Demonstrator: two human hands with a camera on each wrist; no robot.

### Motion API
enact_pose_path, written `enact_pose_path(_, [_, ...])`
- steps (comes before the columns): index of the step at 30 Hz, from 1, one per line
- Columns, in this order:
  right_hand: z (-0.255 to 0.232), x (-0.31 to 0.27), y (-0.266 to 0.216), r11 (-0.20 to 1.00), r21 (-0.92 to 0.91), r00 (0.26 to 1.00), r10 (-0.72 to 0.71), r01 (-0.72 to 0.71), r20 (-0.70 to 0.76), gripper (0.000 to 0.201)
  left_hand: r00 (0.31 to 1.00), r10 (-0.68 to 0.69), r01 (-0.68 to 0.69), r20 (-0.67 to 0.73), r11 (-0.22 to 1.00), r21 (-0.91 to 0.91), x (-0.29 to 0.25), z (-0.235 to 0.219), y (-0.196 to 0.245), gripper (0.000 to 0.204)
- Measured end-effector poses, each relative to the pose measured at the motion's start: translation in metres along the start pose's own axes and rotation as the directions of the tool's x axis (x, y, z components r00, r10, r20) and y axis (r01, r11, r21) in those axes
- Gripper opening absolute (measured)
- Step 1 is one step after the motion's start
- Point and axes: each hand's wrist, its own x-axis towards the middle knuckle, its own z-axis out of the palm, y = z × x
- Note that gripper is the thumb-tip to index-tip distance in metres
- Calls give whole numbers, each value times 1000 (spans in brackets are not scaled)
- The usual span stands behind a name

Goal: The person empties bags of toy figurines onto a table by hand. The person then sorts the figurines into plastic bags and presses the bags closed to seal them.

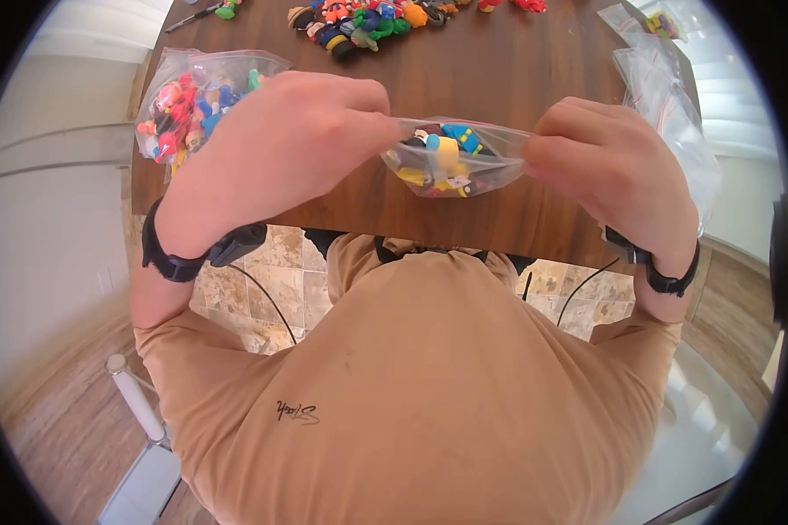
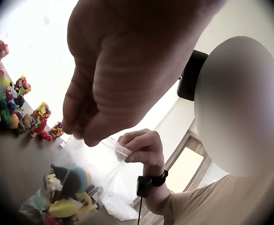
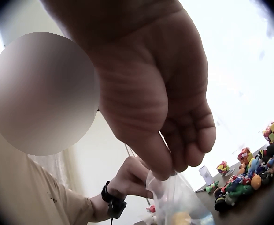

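Presently, a clear zip bag [image 1: 492,178] is stretched between the person's two hands, above the near part of the brown wooden table [image 1: 464,219]. The left hand [image 1: 298,144] pinches one upper corner of the bag between thumb and fingers, and the right hand [image 1: 608,162] pinches the opposite upper corner in the same way, its fingers curled. Inside, small toy figures [image 1: 446,156] in yellow, blue and black lie in the lower part; whether the bag's underside touches the wood cannot be told.

Just beside the left forearm, another clear bag [image 1: 184,70] holds many more figures, red, pink and blue among them. A heap of colorful toy figures [image 1: 376,22] sits toward the table's far side, with a dark pen [image 1: 193,19] and a small green figure [image 1: 228,9] to its left. Flat clear plastic bags [image 1: 661,96] lie along the right edge, partly behind the right hand. Each wrist wears a black strap [image 1: 179,267].
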Motion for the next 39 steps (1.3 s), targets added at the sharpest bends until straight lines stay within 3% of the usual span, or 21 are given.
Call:
enact_pose_path(3, [2, -2, 7, 996, 54, 995, -61, 66, -74, 18, 995, -12, 0, -98, 992, -123, -2, 3, -11, 9])
enact_pose_path(6, [5, -3, 12, 996, 39, 987, -76, 82, -143, 18, 994, -45, 33, -99, 992, -119, 2, 1, -13, 10])
enact_pose_path(14, [15, -10, 17, 997, 72, 962, 23, -3, -272, 18, 989, -53, 40, -139, 995, -94, 5, 0, -18, 12])
enact_pose_path(16, [15, -11, 15, 996, 84, 967, -7, 29, -253, 19, 990, -33, 25, -138, 998, -61, 7, 0, -17, 13])
enact_pose_path(19, [13, -9, 13, 993, 95, 972, -45, 68, -230, 21, 989, -64, 36, -135, 979, -202, 14, -1, -12, 18])
enact_pose_path(21, [13, -9, 11, 992, 94, 973, -58, 80, -223, 21, 952, -101, 52, -288, 984, -172, 27, 6, -2, 24])
enact_pose_path(22, [13, -9, 10, 993, 89, 974, -53, 75, -221, 21, 951, -105, 57, -291, 984, -168, 32, 10, 2, 24])
enact_pose_path(25, [13, -8, 9, 994, 86, 975, -51, 71, -215, 21, 959, -64, 30, -278, 992, -125, 41, 15, 6, 28])
enact_pose_path(27, [12, -8, 9, 994, 87, 976, -49, 69, -213, 21, 995, -24, 27, -94, 999, 32, 42, 15, 6, 21])
enact_pose_path(28, [12, -8, 8, 994, 88, 974, -50, 71, -220, 21, 995, -19, 23, -93, 999, 32, 42, 15, 5, 21])
enact_pose_path(30, [10, -9, 8, 994, 87, 972, -46, 67, -231, 21, 979, -32, 28, -203, 999, -22, 41, 14, 1, 12])
enact_pose_path(34, [10, -8, 8, 993, 94, 972, -44, 67, -233, 21, 971, -65, 31, -229, 989, -147, 40, 14, -1, 8])
enact_pose_path(37, [10, -6, 8, 995, 84, 972, -34, 55, -233, 21, 986, -89, 55, -143, 974, -221, 41, 10, 0, 15])
enact_pose_path(39, [9, -4, 8, 996, 81, 973, -21, 41, -229, 21, 958, -140, 69, -250, 959, -274, 47, 14, 12, 27])
